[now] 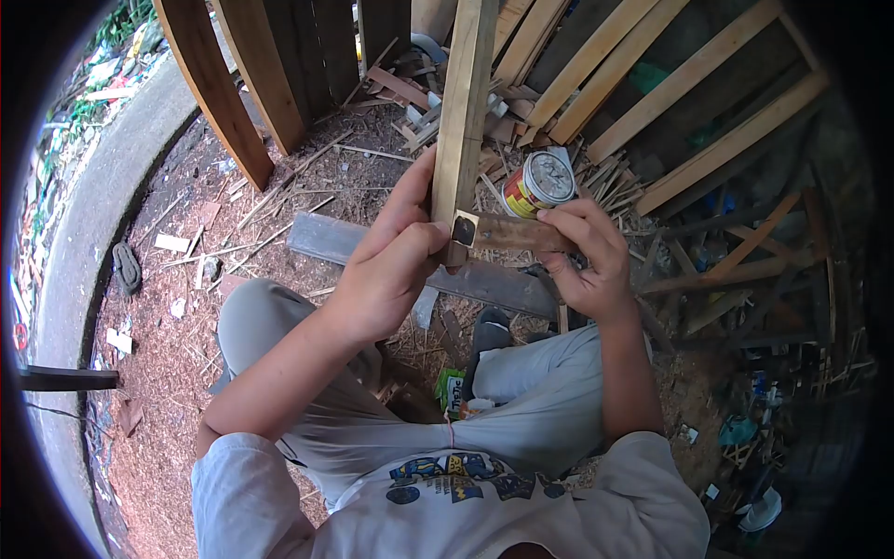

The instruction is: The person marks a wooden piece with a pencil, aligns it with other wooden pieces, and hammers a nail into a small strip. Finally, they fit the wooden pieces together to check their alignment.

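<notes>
A long light wooden beam runs up from the middle of the view, and my left hand is closed around its lower end, thumb near the joint. My right hand pinches the right end of a short brown wooden piece. That piece lies crosswise, its left end against the beam's lower end, where a pale square face with a dark patch shows. Below both hands a grey plank lies on the ground, partly hidden by my left hand.
A can with a red and yellow label stands behind my right hand. Wooden slats lean at the upper right, upright boards at the upper left. Scraps and shavings cover the ground. A concrete curb curves along the left.
</notes>
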Demonstrator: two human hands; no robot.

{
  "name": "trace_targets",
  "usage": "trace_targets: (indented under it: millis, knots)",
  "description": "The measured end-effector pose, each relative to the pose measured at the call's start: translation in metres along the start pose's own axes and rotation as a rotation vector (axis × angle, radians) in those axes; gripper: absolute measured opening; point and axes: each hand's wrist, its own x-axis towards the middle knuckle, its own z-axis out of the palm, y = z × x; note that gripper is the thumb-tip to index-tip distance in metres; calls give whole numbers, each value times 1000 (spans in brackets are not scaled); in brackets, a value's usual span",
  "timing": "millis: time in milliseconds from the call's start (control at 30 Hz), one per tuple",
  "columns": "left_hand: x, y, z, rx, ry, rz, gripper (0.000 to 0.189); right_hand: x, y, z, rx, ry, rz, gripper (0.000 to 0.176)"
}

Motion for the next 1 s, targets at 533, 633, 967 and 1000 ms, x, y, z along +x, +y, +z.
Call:
trace_targets:
  millis: [533, 633, 967, 1000]
  knots:
    - [-8, 0, 10, 215, 17, 84, 95, -2, -7, -13, -144, 38, -105, 61]
    - [-8, -2, 10, 210, 6, 77, 96, 0, -10, -15, -150, 30, -109, 61]
    - [-10, -5, 9, 209, -36, 65, 100, -3, -7, -18, -147, 16, -122, 63]
    - [-11, -5, 10, 210, -37, 63, 100, -4, -7, -18, -144, 18, -124, 63]
